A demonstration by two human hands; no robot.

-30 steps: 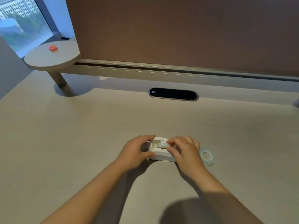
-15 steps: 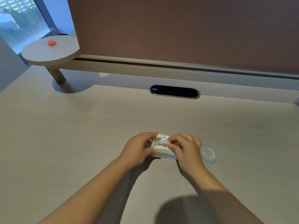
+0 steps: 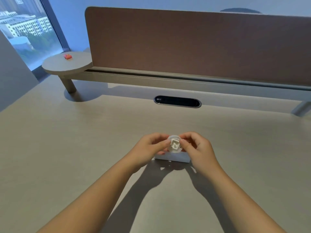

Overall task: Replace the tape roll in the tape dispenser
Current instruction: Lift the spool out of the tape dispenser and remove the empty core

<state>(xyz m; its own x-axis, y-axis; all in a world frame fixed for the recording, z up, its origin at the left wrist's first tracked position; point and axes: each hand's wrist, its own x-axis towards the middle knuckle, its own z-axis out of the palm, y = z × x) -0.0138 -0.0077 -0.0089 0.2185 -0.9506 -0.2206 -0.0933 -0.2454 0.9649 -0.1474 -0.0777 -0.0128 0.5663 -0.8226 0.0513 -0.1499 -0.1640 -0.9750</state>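
Desk (image 3: 67,148): pale wood-grain top, fills most of the view. Brown divider panel (image 3: 193,44) stands along its far edge on a grey rail, with a dark oval cable slot (image 3: 177,101) in the desk surface just in front. Round side shelf (image 3: 65,63) at far left on a short post; a small orange object (image 3: 67,56) lies on it, too small to identify. Window (image 3: 25,31) beyond it.

Tape dispenser (image 3: 173,158): white, rests on the desk near centre, below and behind the hands. Only its lower body shows, a low block with its long axis running left to right. Which end carries the cutter cannot be told.

Tape spool (image 3: 175,144): white round piece, held above the dispenser and clear of the desk. Its flat face is turned toward the camera, showing a moulded hub in the middle; its axis points roughly at the viewer.

Left hand (image 3: 149,147): forearm comes in from lower left, fingers curled, thumb and fingertips pinched on the spool's left rim.

Right hand (image 3: 196,147): forearm from lower right, fingers curled, thumb and forefinger pinched on the spool's right rim. Both hands grip the spool.
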